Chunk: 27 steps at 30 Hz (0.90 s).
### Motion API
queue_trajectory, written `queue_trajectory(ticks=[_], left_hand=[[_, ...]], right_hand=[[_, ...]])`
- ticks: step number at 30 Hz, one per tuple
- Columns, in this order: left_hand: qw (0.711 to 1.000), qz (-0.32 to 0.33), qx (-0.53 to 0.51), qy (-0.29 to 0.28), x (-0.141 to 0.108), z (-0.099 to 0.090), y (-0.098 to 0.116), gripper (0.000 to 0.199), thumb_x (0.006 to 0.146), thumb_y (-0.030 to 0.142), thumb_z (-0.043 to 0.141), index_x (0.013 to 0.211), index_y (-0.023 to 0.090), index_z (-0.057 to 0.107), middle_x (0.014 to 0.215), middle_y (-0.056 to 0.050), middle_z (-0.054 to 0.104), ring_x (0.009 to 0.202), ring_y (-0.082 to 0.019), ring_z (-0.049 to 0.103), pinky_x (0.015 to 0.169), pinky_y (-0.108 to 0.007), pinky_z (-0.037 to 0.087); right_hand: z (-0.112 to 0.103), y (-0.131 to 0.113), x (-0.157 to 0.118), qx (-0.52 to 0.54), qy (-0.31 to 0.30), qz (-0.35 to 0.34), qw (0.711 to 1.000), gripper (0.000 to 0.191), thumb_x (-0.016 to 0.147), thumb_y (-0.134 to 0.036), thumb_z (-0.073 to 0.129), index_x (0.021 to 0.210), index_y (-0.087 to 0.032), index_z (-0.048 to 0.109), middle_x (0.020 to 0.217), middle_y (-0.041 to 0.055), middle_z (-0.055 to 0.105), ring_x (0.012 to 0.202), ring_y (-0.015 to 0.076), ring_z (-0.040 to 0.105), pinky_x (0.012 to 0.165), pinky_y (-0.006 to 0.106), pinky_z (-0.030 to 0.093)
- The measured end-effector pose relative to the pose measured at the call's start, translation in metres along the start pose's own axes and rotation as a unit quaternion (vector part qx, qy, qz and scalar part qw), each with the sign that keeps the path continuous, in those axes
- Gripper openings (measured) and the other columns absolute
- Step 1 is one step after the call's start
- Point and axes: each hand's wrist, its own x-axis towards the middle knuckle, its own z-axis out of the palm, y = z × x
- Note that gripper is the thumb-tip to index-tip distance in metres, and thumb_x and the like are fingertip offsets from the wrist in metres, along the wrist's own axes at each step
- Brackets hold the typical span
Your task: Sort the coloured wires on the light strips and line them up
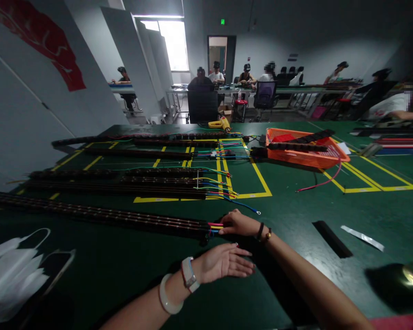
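Note:
My right hand (241, 224) has its fingers closed around the coloured wires (214, 226), pink, yellow and blue, at the end of a long black-wrapped cable bundle (134, 215). The far ends of these wires are hidden by my fingers. Just in front of it, nearer to me, my left hand (223, 263) is stretched out with the fingers apart, palm partly showing, and holds nothing. Farther back lie more black cable bundles (158, 188) with loose wire ends; one blue wire (246, 206) ends in a ring terminal (258, 212).
An orange basket (296, 160) with black sleeved pieces stands at the back right, behind it a yellow heat gun (222, 123) to the left. A black strip (332, 239) and a silvery strip (362, 238) lie at right. White tissues (13, 275) and a phone-like object (60, 270) are at left.

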Motion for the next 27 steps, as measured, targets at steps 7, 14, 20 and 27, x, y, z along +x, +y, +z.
queue_trajectory(ticks=[7, 14, 20, 27], left_hand=[[0.975, 0.158, -0.124, 0.093, 0.01, 0.004, 0.002, 0.044, 0.084, 0.042, 0.051, 0.115, 0.011, 0.051, 0.122, -0.015, 0.056, 0.113, -0.022, 0.055, 0.109, -0.037, 0.032], [0.904, 0.325, -0.198, 0.193, 0.026, 0.007, 0.012, 0.024, 0.087, 0.038, 0.049, 0.089, 0.018, 0.06, 0.092, -0.003, 0.064, 0.09, -0.012, 0.059, 0.086, -0.024, 0.045], [0.862, 0.392, -0.219, 0.234, 0.046, 0.004, 0.011, 0.02, 0.082, 0.035, 0.06, 0.076, 0.017, 0.056, 0.078, 0.001, 0.062, 0.072, -0.008, 0.057, 0.067, -0.017, 0.046], [0.844, 0.405, -0.222, 0.273, 0.055, -0.001, 0.008, 0.017, 0.085, 0.034, 0.055, 0.081, 0.017, 0.057, 0.082, 0.0, 0.064, 0.076, -0.007, 0.06, 0.065, -0.014, 0.048]], right_hand=[[-0.004, -0.01, 0.002, -0.14, 0.098, -0.036, 0.985, 0.019, 0.082, -0.037, 0.062, 0.076, -0.02, 0.067, 0.071, 0.0007, 0.064, 0.076, 0.0145, 0.05, 0.078, 0.032, 0.024], [0.0, -0.016, -0.003, -0.233, 0.171, -0.049, 0.956, 0.024, 0.09, -0.033, 0.049, 0.08, -0.019, 0.066, 0.07, 0.0031, 0.062, 0.072, 0.015, 0.045, 0.078, 0.034, 0.026], [0.017, -0.013, -0.005, -0.325, 0.173, -0.069, 0.927, 0.026, 0.092, -0.021, 0.043, 0.077, -0.016, 0.063, 0.073, 0.0059, 0.061, 0.072, 0.0172, 0.045, 0.075, 0.035, 0.031], [0.032, -0.018, -0.013, -0.376, 0.208, -0.068, 0.9, 0.02, 0.088, -0.013, 0.047, 0.1, -0.012, 0.063, 0.092, 0.0094, 0.063, 0.087, 0.0215, 0.048, 0.088, 0.039, 0.034]])
